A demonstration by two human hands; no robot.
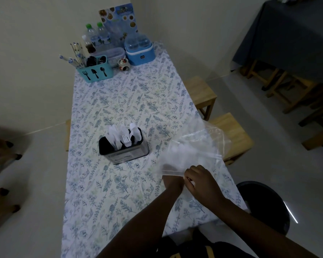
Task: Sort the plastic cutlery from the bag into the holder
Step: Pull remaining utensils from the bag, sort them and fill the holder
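**Thin bag, light cutlery — hold the mouth, not the film**

The clear plastic bag (194, 146) lies on the table (119, 192) at about four o'clock from the black holder (123, 148), near it but apart. The right hand (203, 180) is closed on the bag's near edge, pinching the film at its mouth. The left hand (172, 180) reaches in beside it; the wrist disappears behind the film and the right hand, so I cannot tell whether its fingers are open or holding anything.

The bag looks soft, crinkly and nearly weightless — it will collapse and slide on the cloth unless one hand keeps the opening spread. Pale shapes show through the film, probably remaining pieces, though they are too blurred to count.

The white cutlery (124, 135) already stands upright in the holder, with forks and spoon bowls at the top. Such pieces are likely light, stiff and smooth, and snap if bent. Each is best taken by the handle, mid-length, and lowered handle-first into its compartment. The holder seems steady enough not to tip.
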